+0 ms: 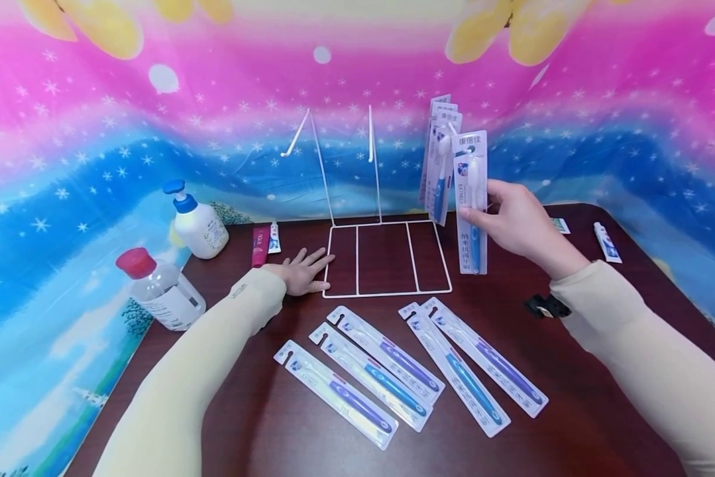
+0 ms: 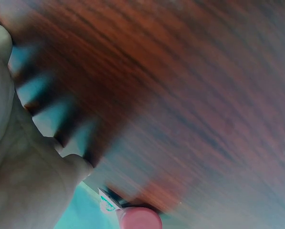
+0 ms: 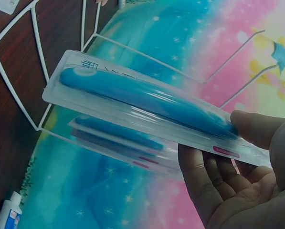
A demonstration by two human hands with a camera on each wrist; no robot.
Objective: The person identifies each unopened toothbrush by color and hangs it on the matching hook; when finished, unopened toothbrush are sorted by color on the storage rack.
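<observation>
1. At the right side of the white wire rack (image 1: 357,258), seen from my head, my right hand (image 1: 521,222) pinches a packaged toothbrush (image 1: 475,252) upright, next to the hanging packs (image 1: 437,199); my left hand (image 1: 303,271) lies on the table (image 1: 244,397) by the rack's left edge — five packs (image 1: 375,377) lie nearer me.
2. In the left wrist view, my fingers are spread apart.
3. In the right wrist view, thumb and fingers clamp the packaged toothbrush — blue handle showing.
</observation>
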